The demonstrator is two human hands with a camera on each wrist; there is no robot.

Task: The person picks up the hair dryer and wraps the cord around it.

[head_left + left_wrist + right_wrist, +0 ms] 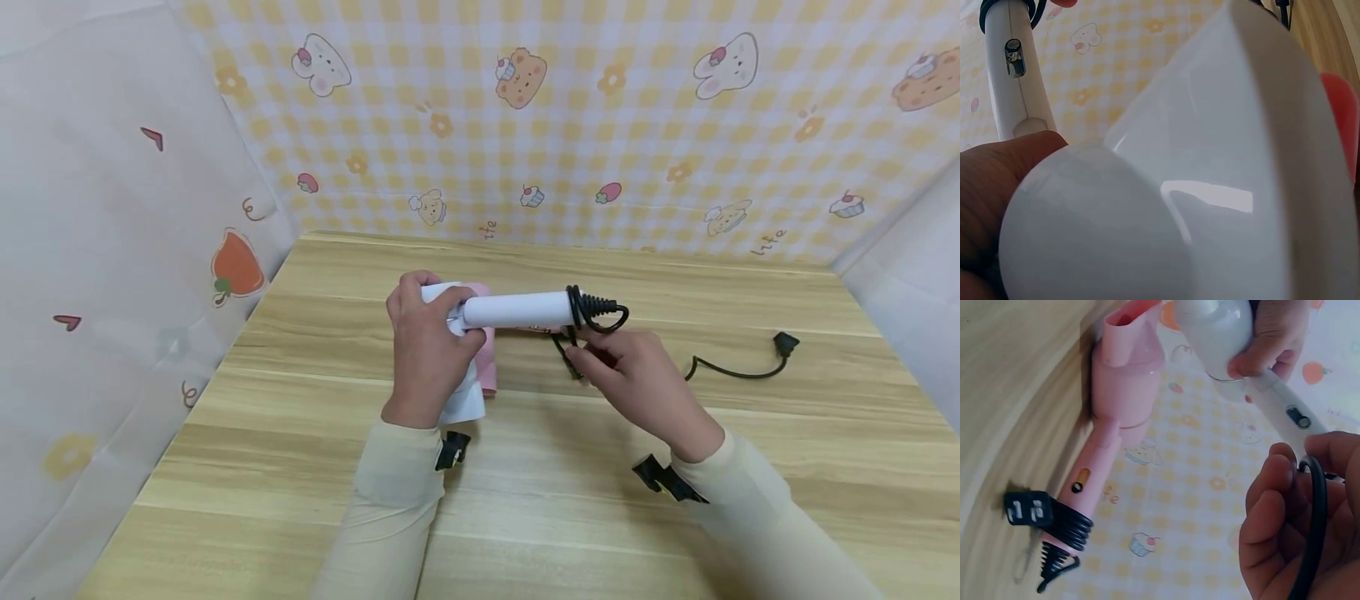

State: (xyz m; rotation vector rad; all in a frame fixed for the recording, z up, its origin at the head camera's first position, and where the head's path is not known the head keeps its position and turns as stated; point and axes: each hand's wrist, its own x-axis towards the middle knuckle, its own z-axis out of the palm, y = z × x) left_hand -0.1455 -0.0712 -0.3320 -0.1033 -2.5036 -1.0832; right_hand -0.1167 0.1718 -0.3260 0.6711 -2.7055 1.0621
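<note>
A white hair dryer [517, 310] is held above the table, its handle pointing right. My left hand [427, 350] grips it where the handle meets the body; its smooth white body [1210, 137] fills much of the left wrist view. Black cord [576, 308] is looped round the handle's end. My right hand [637, 375] pinches this cord just below the handle, and in the right wrist view the cord [1317, 512] runs across the curled fingers. Beyond my hand the cord trails over the table to a black plug [785, 343].
A pink hair dryer [1124, 390] lies on the wooden table [300, 467], partly hidden behind the white one in the head view. Its black cord [1075, 525] is wrapped round its handle, with the plug [1029, 509] beside it. A yellow checked cloth [600, 125] hangs behind.
</note>
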